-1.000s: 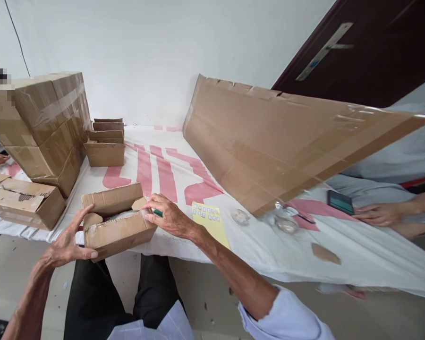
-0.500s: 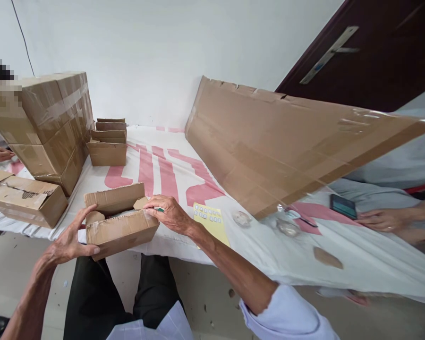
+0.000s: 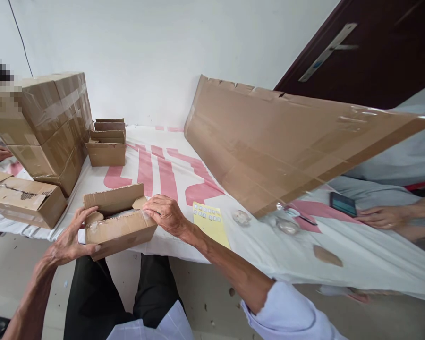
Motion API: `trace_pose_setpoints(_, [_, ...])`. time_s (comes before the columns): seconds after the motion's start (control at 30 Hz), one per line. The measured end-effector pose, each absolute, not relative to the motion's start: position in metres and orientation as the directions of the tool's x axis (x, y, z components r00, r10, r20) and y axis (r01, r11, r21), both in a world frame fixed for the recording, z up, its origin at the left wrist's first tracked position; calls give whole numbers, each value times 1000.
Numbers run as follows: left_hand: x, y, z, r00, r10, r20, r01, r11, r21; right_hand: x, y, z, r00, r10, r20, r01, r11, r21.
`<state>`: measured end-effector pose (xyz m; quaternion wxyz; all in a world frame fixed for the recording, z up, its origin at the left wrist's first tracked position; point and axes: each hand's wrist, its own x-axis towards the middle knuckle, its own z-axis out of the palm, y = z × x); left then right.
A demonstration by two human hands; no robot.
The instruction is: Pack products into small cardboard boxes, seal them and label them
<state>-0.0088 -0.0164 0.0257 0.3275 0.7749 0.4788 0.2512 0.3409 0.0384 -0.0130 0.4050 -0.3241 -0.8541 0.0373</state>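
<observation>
A small open cardboard box lies at the near edge of the white and pink cloth-covered table. My left hand grips its left end, thumb under the front corner and fingers curled round the side. My right hand rests on the box's right end, fingers bent over the small side flap. Something pale shows inside the box, too hidden to name. A yellow sheet of small stickers lies just right of my right hand.
Taped cartons are stacked at the left, a torn one in front. Small open boxes stand behind. A big flattened cardboard sheet leans at right. Another person's hand lies beside a phone. Tape rolls are nearby.
My right hand has slid left onto the box's right flap, hiding the green thing it held. My left hand has closed in tighter on the box's left end.
</observation>
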Motion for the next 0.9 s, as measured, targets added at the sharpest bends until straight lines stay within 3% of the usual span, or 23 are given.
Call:
trace_pose_setpoints(0.23, [-5, -17, 21, 374, 917, 139, 603, -354, 715, 338, 29, -16, -517, 536, 667, 586, 790, -180])
trace_pose_setpoints(0.4, [-4, -18, 19, 350, 924, 157, 628, -355, 692, 340, 21, -22, -507, 443, 740, 595, 800, -72])
trace_pose_setpoints(0.9, [-4, -21, 19, 369, 915, 160, 595, -365, 716, 338, 22, -24, -469, 464, 751, 545, 822, -168])
